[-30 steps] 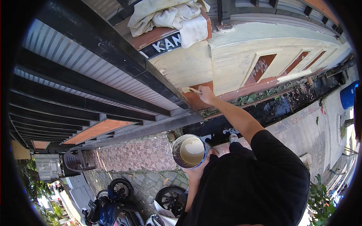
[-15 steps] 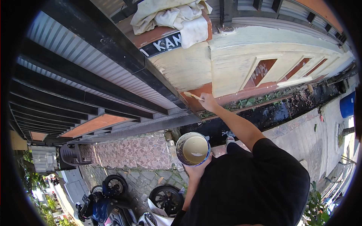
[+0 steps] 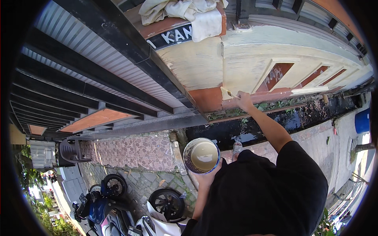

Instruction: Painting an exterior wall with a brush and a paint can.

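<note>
My right hand is closed around the handle of a paintbrush, its arm stretched out to the wall. The bristle end lies against or just off the cream-painted wall, right of a bare red-brown patch; contact cannot be made out. Close to my body, my left hand grips a paint bucket from below and the side. Cream paint covers the bucket's bottom, with a pale, shiny patch on it. The fingers under the bucket are partly hidden.
A dark water-filled ditch runs along the wall's foot, with small plants beside it. Black metal bars rise at left. Cloths drape over the wall top. Motorcycles stand lower left, near a plastic chair. A blue barrel is far right.
My right hand has carried the brush rightward along the wall, from the red-brown patch past the corner line. My left hand keeps the bucket in nearly the same place. The view has shifted slightly.
</note>
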The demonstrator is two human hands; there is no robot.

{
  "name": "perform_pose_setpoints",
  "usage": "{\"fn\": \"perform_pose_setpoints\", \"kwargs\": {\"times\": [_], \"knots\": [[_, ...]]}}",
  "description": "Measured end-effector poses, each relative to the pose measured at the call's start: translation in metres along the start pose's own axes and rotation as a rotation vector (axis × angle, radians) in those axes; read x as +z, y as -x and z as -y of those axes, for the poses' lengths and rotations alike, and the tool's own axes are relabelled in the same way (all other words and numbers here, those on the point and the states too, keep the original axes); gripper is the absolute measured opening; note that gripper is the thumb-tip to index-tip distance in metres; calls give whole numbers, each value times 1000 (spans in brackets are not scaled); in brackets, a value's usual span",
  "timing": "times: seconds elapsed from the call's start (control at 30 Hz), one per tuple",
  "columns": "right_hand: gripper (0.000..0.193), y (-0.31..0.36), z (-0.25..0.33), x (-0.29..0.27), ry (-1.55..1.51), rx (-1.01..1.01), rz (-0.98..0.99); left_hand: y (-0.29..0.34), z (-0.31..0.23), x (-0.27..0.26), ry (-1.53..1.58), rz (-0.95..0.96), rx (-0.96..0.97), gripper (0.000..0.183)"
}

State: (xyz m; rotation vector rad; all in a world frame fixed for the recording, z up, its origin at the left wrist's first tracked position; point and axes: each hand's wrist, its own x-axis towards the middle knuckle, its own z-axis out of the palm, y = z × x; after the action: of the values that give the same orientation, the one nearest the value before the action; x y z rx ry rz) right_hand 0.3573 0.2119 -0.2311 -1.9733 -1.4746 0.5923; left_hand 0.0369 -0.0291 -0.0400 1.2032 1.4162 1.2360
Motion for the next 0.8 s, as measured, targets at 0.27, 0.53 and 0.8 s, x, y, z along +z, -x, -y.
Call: {"fn": "perform_pose_setpoints", "kwargs": {"times": [0.27,0.53,0.8], "knots": [[18,-55,37,43,-146,-163,85,14,16,22,40,-47,8,75],[19,-7,-3,2,-35,-18,20,24,16,29,9,-54,47,71],[18,-55,24,16,-132,-179,14,21,11,32,3,12,2,70]]}}
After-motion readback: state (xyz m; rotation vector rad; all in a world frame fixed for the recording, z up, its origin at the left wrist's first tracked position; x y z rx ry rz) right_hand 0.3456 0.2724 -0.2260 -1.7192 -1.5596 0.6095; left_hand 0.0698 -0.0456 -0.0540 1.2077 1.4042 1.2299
